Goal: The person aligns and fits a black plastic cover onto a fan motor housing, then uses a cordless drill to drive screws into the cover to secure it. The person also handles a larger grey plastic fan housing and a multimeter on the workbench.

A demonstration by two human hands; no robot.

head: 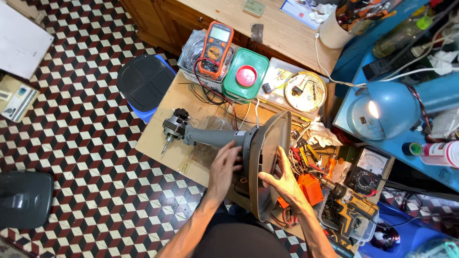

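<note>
Patterned red, black and white tiles cover the floor [86, 143] at nine o'clock, where a dark stool seat [146, 81] stands just beside the cluttered wooden surface [158, 138]. On that surface lies a grey fan stand [248, 143], its motor end [174, 128] pointing to nine o'clock and its broad base tilted up on edge at the centre. The left hand [224, 169] presses spread fingers against the base's near side; the right hand [283, 184] cups its rim, fingers curled around it. An orange multimeter [216, 48] and green lidded box [247, 76] sit at twelve o'clock, a yellow drill [349, 200] and blue lamp [387, 107] toward three.
</note>
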